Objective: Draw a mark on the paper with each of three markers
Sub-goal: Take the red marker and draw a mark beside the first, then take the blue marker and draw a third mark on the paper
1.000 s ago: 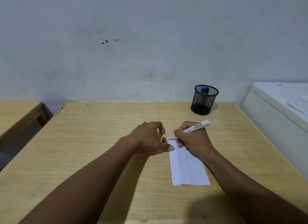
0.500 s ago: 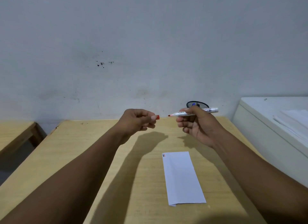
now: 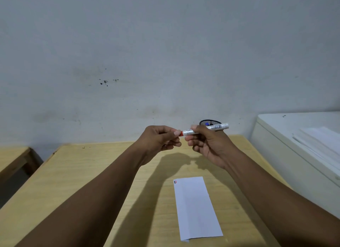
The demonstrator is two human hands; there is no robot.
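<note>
Both hands are raised above the wooden table (image 3: pixel 92 173). My right hand (image 3: pixel 209 143) grips a white marker (image 3: pixel 219 127) held level. My left hand (image 3: pixel 160 139) pinches its red cap (image 3: pixel 181 133), which sits on the marker's tip end. A folded white paper (image 3: pixel 196 208) lies on the table below, with small red, black and blue marks (image 3: pixel 175 182) at its far left corner. Behind my right hand a black mesh pen cup (image 3: pixel 209 122) shows only its rim, with a blue marker top (image 3: pixel 207 124) inside.
A white cabinet (image 3: pixel 287 154) with stacked sheets (image 3: pixel 320 142) stands to the right of the table. Another wooden table (image 3: pixel 12 156) is at the left across a gap. A grey wall runs behind.
The right hand lifted the marker off the paper, both hands rose, and the red cap in the left hand has come onto the marker's tip.
</note>
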